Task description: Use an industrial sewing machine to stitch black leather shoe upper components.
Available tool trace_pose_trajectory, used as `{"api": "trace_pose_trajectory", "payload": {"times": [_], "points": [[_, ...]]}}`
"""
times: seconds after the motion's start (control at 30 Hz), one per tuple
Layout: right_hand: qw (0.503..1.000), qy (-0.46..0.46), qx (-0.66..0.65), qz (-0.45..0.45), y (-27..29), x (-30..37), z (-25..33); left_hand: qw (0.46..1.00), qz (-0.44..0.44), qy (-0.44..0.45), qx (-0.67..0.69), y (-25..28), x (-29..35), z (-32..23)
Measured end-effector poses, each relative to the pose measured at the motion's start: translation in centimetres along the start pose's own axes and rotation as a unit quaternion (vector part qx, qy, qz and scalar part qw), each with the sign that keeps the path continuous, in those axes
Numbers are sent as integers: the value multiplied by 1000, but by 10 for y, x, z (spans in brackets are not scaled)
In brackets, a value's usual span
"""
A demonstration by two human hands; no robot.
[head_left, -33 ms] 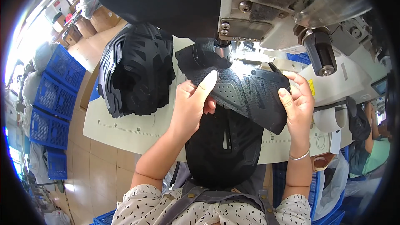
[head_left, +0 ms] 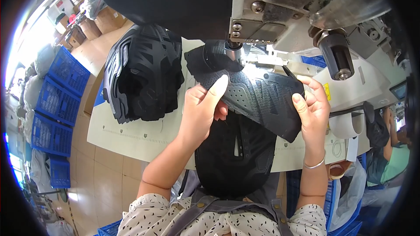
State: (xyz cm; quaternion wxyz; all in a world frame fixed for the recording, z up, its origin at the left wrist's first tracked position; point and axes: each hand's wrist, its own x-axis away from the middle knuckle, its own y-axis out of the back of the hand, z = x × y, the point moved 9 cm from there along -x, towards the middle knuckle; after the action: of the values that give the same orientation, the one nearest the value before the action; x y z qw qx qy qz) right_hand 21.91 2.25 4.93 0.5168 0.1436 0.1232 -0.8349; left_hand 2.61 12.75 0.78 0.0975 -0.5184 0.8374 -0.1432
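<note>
A black shoe upper (head_left: 271, 109), with a grey perforated patch, is stretched between my two hands under a sewing machine's presser foot (head_left: 234, 53). My left hand (head_left: 204, 100) pinches its near left edge, thumb on top and fingers below. At the right end, my right hand (head_left: 313, 105) grips the edge between thumb and fingers. The machine's bright lamp lights the top of the piece, and the needle point cannot be made out. Another black shoe upper (head_left: 234, 161), with a slot down its middle, lies below the held one at the table's front edge.
To the left a stack of black shoe uppers (head_left: 142, 74) stands on the pale worktable (head_left: 127, 131), which has a printed ruler. The sewing machine head (head_left: 271, 0) hangs close above my hands. Blue crates (head_left: 52, 109) line the floor at left. Another person's green-clothed body (head_left: 393, 164) shows at right.
</note>
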Motion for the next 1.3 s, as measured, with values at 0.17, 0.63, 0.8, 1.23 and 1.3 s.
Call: {"api": "trace_pose_trajectory", "payload": {"times": [0.17, 0.63, 0.8, 1.23, 1.3], "points": [[999, -33, -20, 2, -4, 13, -5, 998, 43, -11, -49, -13, 15, 1], [972, 145, 183, -37, 3, 62, 28, 992, 105, 11, -61, -32, 52, 15], [996, -5, 79, -32, 12, 28, -19, 989, 98, 101, 48, -19, 48, 9], [998, -21, -42, -46, 2, 63, -14, 999, -11, 18, -46, 23, 54, -4], [995, -10, -30, -90, 6, 67, -10, 993, -27, -37, -113, 26, 54, -15]]}}
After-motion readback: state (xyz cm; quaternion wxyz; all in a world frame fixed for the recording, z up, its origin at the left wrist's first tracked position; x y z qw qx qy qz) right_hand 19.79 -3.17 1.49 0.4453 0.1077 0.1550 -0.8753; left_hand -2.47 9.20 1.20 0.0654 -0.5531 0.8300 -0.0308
